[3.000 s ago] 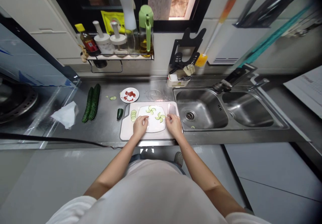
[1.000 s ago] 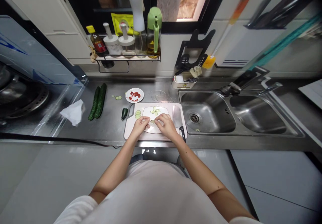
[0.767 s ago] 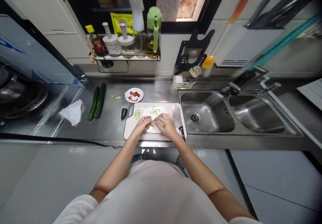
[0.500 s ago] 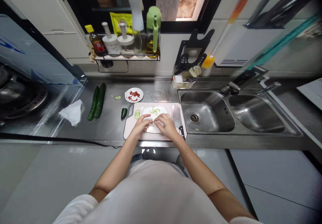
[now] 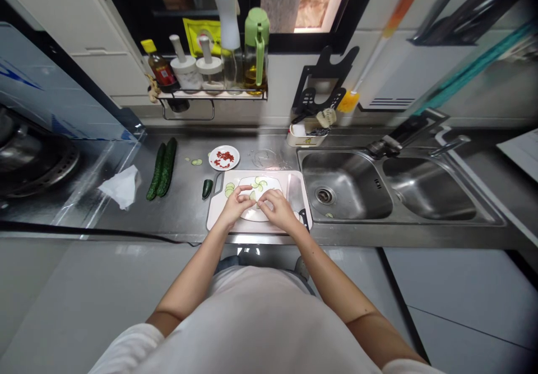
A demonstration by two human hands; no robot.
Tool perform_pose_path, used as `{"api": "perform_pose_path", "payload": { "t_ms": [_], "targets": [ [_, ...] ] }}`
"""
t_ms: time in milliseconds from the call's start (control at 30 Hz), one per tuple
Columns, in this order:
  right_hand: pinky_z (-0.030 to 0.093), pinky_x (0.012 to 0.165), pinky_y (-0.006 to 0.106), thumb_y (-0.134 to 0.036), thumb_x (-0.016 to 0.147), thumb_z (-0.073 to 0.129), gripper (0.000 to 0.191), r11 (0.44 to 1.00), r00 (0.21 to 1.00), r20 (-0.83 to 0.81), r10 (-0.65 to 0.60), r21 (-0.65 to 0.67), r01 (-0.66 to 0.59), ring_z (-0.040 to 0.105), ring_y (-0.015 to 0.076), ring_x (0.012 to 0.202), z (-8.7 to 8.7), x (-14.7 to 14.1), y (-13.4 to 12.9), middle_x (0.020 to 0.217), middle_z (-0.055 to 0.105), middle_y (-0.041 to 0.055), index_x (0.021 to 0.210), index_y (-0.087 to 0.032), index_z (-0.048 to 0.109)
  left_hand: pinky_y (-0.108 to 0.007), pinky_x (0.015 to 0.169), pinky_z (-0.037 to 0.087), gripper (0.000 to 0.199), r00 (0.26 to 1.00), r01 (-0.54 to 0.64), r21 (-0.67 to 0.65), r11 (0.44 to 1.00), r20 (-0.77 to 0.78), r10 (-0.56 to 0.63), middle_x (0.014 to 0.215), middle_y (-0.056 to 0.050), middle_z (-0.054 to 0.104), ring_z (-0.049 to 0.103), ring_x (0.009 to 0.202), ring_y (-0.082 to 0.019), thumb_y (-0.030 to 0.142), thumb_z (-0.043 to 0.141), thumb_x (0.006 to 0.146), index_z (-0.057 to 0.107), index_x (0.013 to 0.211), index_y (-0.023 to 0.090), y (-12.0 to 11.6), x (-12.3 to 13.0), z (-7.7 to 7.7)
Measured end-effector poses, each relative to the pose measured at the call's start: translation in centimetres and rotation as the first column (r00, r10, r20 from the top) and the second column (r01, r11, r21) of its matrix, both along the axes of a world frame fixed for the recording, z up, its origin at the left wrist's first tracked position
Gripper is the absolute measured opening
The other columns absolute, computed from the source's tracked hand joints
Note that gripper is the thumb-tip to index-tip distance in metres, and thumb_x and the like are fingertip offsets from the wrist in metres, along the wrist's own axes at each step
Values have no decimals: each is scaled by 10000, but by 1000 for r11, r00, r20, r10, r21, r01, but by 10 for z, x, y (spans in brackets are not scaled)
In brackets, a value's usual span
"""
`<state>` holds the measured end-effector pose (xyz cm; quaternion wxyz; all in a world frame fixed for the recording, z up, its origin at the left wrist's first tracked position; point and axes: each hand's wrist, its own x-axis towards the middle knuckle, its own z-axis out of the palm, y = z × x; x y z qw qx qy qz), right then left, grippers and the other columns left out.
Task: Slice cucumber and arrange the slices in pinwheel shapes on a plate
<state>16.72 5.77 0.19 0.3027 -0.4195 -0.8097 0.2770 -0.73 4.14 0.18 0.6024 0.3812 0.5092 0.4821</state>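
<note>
Over a white plate (image 5: 274, 184) on the pink cutting board (image 5: 218, 217), my left hand (image 5: 236, 208) and my right hand (image 5: 278, 209) meet at the fingertips. Both pinch a thin pale-green cucumber slice (image 5: 253, 195), partly hidden by the fingers. Several cucumber slices (image 5: 258, 183) lie in a curved arrangement on the plate just beyond my hands. To the left, a few more round slices (image 5: 229, 189) overlap on the board. A knife (image 5: 296, 192) with a black handle lies along the board's right side.
A small white plate (image 5: 216, 164) of red pieces sits behind the board. Left are a cucumber stub (image 5: 207, 189), two whole cucumbers (image 5: 163, 169) and a crumpled tissue (image 5: 121, 188). A double sink (image 5: 348, 189) adjoins the board's right. A condiment rack (image 5: 214, 95) hangs above.
The cucumber slice between my fingertips has turned and shows more of its face. My left fingers have shifted slightly; my right hand stays nearly in place.
</note>
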Motion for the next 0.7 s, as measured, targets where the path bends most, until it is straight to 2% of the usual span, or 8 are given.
{"api": "perform_pose_path", "payload": {
  "t_ms": [267, 400, 533, 700],
  "targets": [
    [410, 833, 332, -289, 884, 513, 183, 997, 996, -89, -22, -74, 15, 548, 186, 851, 0, -1, 4, 830, 634, 29, 736, -212, 587, -189, 596, 351, 538, 999, 42, 93, 995, -22, -40, 654, 67, 528, 495, 584, -65, 291, 756, 653, 537, 1133, 187, -1, 3, 4],
    [424, 794, 305, -277, 849, 518, 191, 986, 990, -139, -37, -166, 13, 569, 167, 796, -2, -2, 7, 771, 639, 16, 687, -204, 587, -186, 569, 335, 508, 995, 54, 153, 987, -86, -41, 700, 53, 537, 466, 576, -58, 295, 737, 687, 526, 1137, 188, -2, 4, 5],
    [427, 719, 263, -242, 783, 533, 138, 950, 980, -188, -69, -313, 7, 569, 147, 732, -9, -4, 11, 716, 638, 1, 682, -189, 610, -184, 545, 318, 470, 987, 71, 206, 976, -158, -38, 715, 49, 531, 451, 570, -55, 271, 713, 719, 530, 1143, 187, -2, 4, 0],
    [408, 669, 238, -229, 735, 539, 125, 888, 979, -179, -95, -460, 2, 554, 132, 682, -24, -4, 17, 674, 636, -11, 665, -172, 625, -184, 547, 326, 434, 978, 80, 212, 974, -206, -35, 707, 53, 522, 432, 556, -53, 240, 690, 725, 543, 1130, 183, 0, 3, -14]
  ]
}}
